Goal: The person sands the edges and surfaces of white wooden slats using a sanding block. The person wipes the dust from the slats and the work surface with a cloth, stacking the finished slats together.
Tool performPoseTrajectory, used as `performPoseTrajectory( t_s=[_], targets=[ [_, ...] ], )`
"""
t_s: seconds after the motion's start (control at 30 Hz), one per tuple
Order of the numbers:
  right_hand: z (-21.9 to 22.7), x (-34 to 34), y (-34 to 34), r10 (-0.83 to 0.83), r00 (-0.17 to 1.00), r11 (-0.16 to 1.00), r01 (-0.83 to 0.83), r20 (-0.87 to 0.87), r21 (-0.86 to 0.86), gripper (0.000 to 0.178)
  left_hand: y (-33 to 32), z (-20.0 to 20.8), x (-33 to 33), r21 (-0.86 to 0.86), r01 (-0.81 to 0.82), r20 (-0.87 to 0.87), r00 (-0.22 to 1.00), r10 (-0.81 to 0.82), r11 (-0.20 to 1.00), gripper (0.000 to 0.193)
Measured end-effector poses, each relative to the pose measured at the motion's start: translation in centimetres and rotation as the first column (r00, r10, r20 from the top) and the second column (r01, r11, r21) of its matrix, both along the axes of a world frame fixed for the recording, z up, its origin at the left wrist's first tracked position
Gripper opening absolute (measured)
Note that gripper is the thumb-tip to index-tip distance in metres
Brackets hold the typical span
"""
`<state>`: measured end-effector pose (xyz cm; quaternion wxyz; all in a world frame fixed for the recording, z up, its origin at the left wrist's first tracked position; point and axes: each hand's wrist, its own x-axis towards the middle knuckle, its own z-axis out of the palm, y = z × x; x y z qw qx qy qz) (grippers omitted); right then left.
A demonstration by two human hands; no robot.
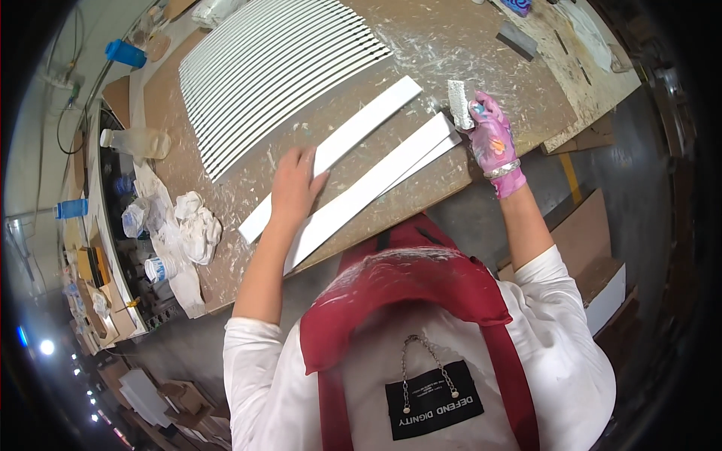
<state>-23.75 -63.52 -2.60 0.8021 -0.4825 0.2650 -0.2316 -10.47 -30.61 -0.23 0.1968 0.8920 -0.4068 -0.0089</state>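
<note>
My bare left hand (pixel 295 188) lies across a long white strip (pixel 367 124), fingers at its far edge and thumb at its near edge, holding it on the table. Nearer to me, two more white strips (pixel 376 174) lie partly overlapped, their right ends fanned slightly apart. My right hand (pixel 492 139), in a pink patterned glove, is closed round a small whitish, speckled block (pixel 459 105). That block is just beyond the right ends of the overlapped strips. Its exact kind is unclear.
The brown, paint-spattered worktable (pixel 444 56) carries many narrow white strips (pixel 278 71) laid in rows at the far left. Crumpled white cloths (pixel 197 225) and a cloudy plastic bottle (pixel 143 143) are at the left. A grey flat block (pixel 517 40) lies far right.
</note>
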Motion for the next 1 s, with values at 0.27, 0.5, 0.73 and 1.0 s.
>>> performPoseTrajectory(
  t_s=[0.27, 0.5, 0.73, 1.0],
  targets=[
    [0.4, -0.1, -2.6, -0.121, 0.992, 0.992, 0.119, 0.044, 0.038, 0.037, -0.5, 1.2, -6.5, -0.038, 0.048, -0.087, 0.995, -0.051, 0.998, 0.049],
    [-4.2, 1.3, -3.2, -0.075, 0.997, 0.886, 0.071, 0.009, -0.458, 0.032, 0.6, 0.7, -6.8, -0.035, 0.060, -0.023, 0.998, -0.061, 0.998, 0.052],
    [-2.7, 1.5, -5.1, -0.051, 0.998, 0.969, 0.044, -0.025, -0.243, 0.031, 0.6, -0.4, -7.1, 0.021, 0.045, -0.068, 0.997, -0.043, 0.999, 0.059],
    [-0.3, 6.6, 0.2, 0.075, 0.969, 0.511, -0.239, -0.235, -0.826, 0.038, 1.2, -0.5, -7.1, -0.089, 0.079, -0.093, 0.992, -0.087, 0.993, 0.058]
  ],
)
